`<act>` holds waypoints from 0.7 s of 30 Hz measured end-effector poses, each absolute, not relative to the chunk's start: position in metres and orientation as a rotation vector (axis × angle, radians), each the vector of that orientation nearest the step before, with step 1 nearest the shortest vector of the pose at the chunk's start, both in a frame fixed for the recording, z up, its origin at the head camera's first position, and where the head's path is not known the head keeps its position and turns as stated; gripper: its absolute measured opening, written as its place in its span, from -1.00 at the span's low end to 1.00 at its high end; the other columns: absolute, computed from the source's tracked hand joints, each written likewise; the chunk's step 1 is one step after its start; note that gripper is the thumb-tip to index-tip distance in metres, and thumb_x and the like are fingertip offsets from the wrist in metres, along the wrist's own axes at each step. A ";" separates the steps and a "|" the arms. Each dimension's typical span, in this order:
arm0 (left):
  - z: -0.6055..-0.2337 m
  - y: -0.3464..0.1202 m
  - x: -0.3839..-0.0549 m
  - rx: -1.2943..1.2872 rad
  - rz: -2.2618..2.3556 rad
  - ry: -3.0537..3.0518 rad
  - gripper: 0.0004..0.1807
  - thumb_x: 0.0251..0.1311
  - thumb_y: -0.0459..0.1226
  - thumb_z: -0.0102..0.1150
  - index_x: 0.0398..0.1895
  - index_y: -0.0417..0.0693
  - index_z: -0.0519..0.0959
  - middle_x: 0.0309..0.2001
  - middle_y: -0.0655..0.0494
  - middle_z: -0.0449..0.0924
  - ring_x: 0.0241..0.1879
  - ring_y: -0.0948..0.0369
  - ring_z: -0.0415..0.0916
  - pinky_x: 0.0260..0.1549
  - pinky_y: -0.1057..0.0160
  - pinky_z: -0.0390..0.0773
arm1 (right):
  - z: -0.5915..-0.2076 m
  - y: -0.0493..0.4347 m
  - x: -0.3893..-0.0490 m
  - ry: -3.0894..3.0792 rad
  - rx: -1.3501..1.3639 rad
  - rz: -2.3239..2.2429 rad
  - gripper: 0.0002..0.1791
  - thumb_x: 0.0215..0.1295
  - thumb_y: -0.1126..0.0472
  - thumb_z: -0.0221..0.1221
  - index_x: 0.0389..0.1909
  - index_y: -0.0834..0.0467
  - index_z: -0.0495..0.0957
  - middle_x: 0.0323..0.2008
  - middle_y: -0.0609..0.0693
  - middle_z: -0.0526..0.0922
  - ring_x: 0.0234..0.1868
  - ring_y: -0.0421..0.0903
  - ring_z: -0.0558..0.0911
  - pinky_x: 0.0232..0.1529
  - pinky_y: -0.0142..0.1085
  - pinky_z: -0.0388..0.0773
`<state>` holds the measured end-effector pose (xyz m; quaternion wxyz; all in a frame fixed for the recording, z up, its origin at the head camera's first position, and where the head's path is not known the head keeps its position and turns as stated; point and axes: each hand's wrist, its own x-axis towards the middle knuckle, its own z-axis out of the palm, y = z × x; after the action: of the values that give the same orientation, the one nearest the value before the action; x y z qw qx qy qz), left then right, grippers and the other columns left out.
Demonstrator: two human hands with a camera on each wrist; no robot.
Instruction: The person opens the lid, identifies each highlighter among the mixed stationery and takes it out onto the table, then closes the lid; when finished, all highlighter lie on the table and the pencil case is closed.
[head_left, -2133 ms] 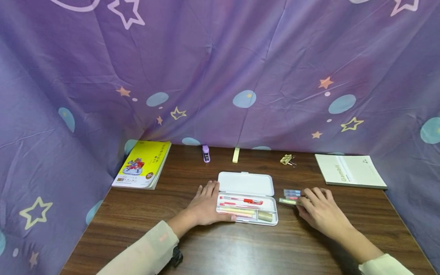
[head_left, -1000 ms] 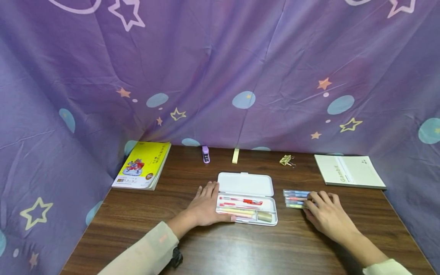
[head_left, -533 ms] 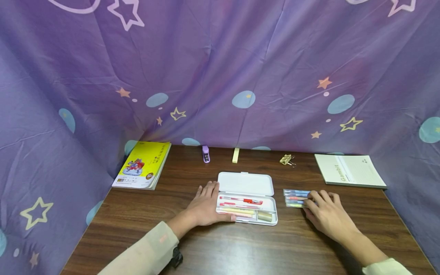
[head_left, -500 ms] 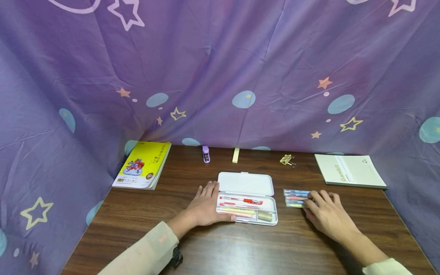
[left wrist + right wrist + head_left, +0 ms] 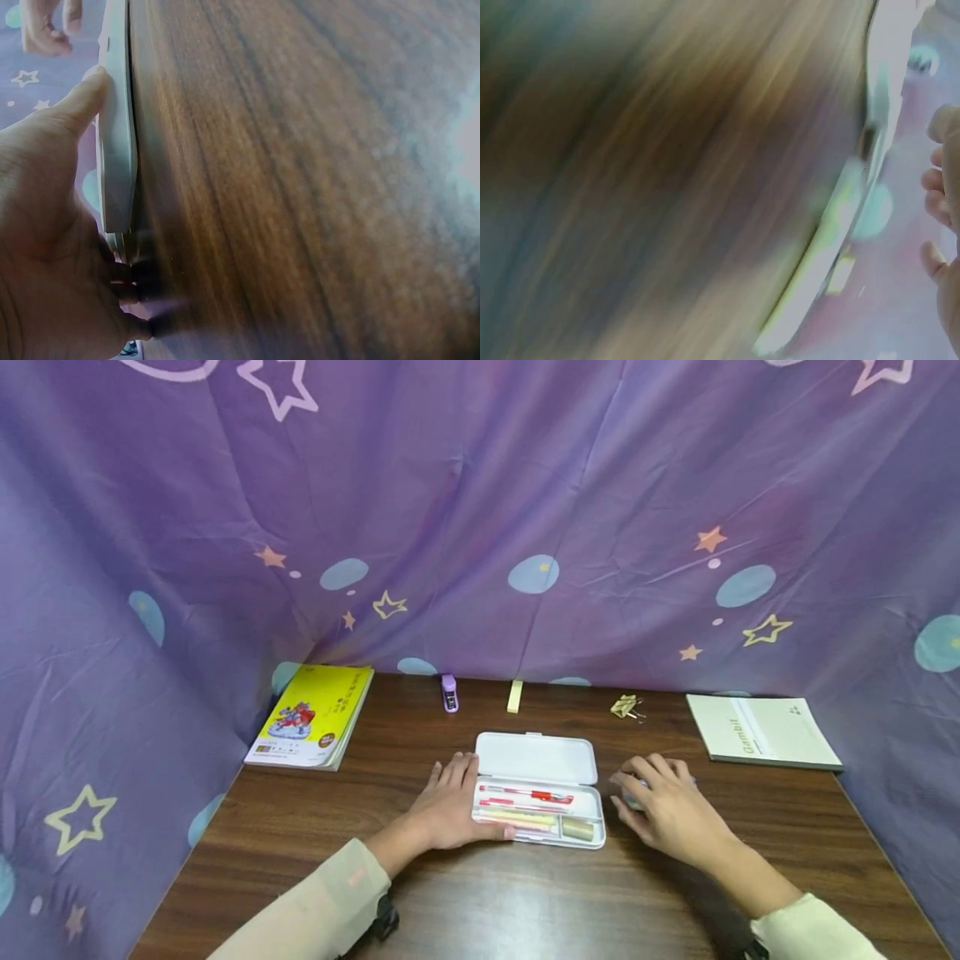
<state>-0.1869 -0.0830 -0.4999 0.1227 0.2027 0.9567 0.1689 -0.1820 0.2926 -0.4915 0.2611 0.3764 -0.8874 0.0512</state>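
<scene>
A white pencil case lies with its lid raised at the middle of the table in the head view. Inside are red pens, yellow sticks and a khaki block. My left hand rests against the case's left side, fingers straight, thumb at the front edge. To the right, my right hand hovers with parted, relaxed fingers over several clear-bodied pens, mostly hidden by it. The right wrist view, blurred, shows the pens lying on the table below the raised hand.
Along the back stand a purple stapler, a pale yellow strip and gold binder clips. A yellow book lies at the left, a pale Gambit notebook at the right. A purple curtain hangs behind the table.
My right hand, which had its fingers on the right end of the pens, has lifted and moved left over them, fingers now parted. The left hand and the case have stayed put.
</scene>
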 end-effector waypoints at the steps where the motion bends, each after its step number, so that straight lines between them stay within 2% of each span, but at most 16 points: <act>1: -0.500 -0.083 -0.187 0.594 0.492 2.794 0.50 0.19 0.59 0.24 0.80 -0.31 -0.07 0.79 -0.29 -0.01 0.81 -0.20 -0.09 0.78 -0.29 -0.02 | -0.490 0.283 -0.182 -2.410 1.032 0.147 -0.66 0.28 0.10 0.40 0.02 0.15 0.75 -0.03 0.05 0.70 -0.03 0.09 0.63 -0.09 0.16 0.57; 5: -0.500 -0.083 -0.187 0.594 0.470 2.803 0.49 0.20 0.58 0.24 0.80 -0.31 -0.06 0.79 -0.29 0.01 0.80 -0.19 -0.07 0.77 -0.28 0.01 | -0.489 0.246 -0.180 -2.432 1.097 0.167 -0.61 0.24 0.09 0.51 0.05 0.13 0.77 -0.05 0.01 0.73 -0.03 0.03 0.62 -0.05 0.11 0.61; 11: -0.500 -0.084 -0.188 0.596 0.462 2.806 0.50 0.19 0.61 0.21 0.81 -0.30 -0.07 0.79 -0.27 0.01 0.80 -0.19 -0.08 0.78 -0.27 0.01 | -0.491 0.203 -0.178 -2.420 1.207 0.176 -0.64 0.26 0.01 0.58 0.00 0.05 0.79 -0.12 -0.11 0.73 -0.06 -0.06 0.62 -0.09 -0.04 0.59; 16: -0.500 -0.084 -0.189 0.593 0.471 2.805 0.51 0.19 0.61 0.21 0.81 -0.28 -0.09 0.80 -0.26 -0.01 0.81 -0.19 -0.09 0.78 -0.26 -0.01 | -0.496 0.181 -0.175 -2.447 1.287 0.127 -0.78 0.32 0.03 0.55 -0.08 -0.05 0.80 -0.15 -0.18 0.70 -0.08 -0.11 0.61 -0.11 -0.11 0.58; 21: -0.499 -0.084 -0.188 0.582 0.475 2.798 0.51 0.19 0.61 0.20 0.82 -0.28 -0.11 0.81 -0.26 -0.04 0.81 -0.19 -0.11 0.79 -0.25 -0.04 | -0.501 0.171 -0.171 -2.491 1.277 0.050 -0.87 0.37 0.11 0.49 -0.10 -0.07 0.81 -0.14 -0.15 0.69 -0.07 -0.10 0.60 -0.10 -0.13 0.57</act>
<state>-0.1883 -0.0844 -0.4995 0.1220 0.1992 0.9586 0.1628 -0.1714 0.1706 -0.5007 0.1700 0.4494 -0.8768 0.0178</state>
